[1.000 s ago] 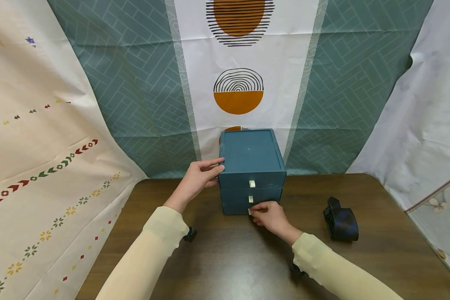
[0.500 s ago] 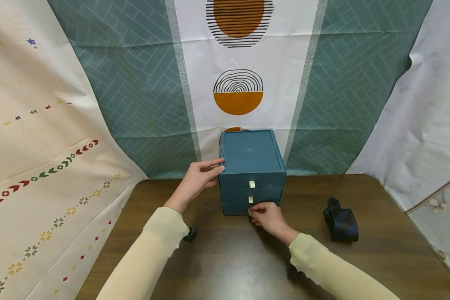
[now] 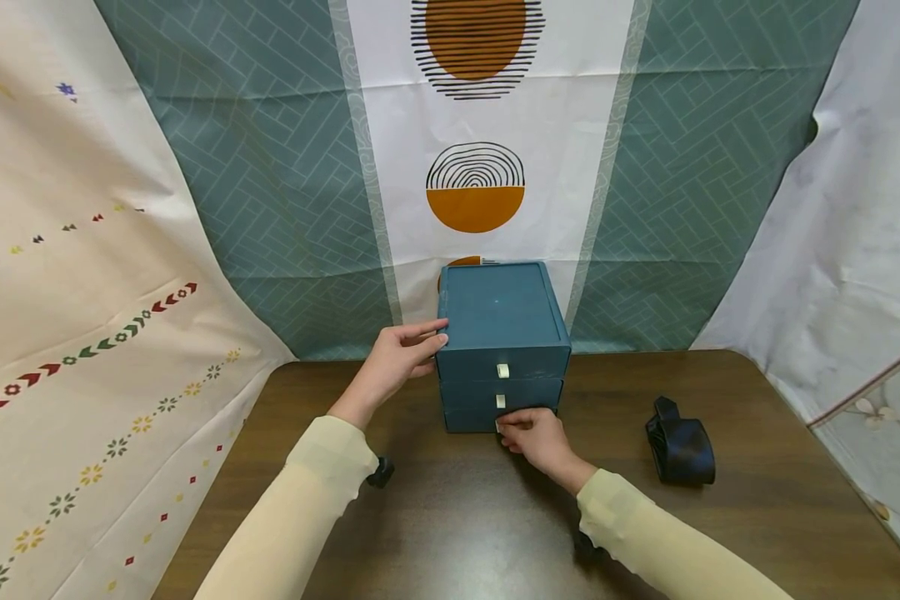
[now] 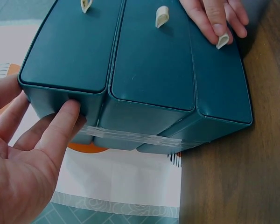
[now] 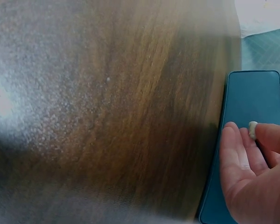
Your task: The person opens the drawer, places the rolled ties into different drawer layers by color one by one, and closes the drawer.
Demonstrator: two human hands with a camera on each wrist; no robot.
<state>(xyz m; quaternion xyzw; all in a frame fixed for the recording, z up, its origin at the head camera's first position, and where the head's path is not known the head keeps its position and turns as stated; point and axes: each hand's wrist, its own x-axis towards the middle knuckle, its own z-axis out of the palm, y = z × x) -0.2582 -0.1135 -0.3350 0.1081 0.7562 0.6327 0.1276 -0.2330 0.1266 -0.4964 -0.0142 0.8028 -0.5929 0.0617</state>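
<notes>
A small dark teal drawer box of three stacked drawers stands at the back of the table, all drawers closed. Each front has a cream pull tab; the top tab and middle tab are uncovered. My left hand steadies the box at its upper left edge, fingers extended against the side and top rim. Down at the lowest drawer, my right hand pinches the bottom pull tab between thumb and fingers, covering much of that drawer's front in the head view.
A rolled black strap-like item lies to the right on the brown wooden table. Patterned cloths hang behind and at both sides. Clear tape runs across the box's side.
The right wrist and sleeve have shifted very slightly left. Both hands keep their places on the box, and the drawers look unchanged.
</notes>
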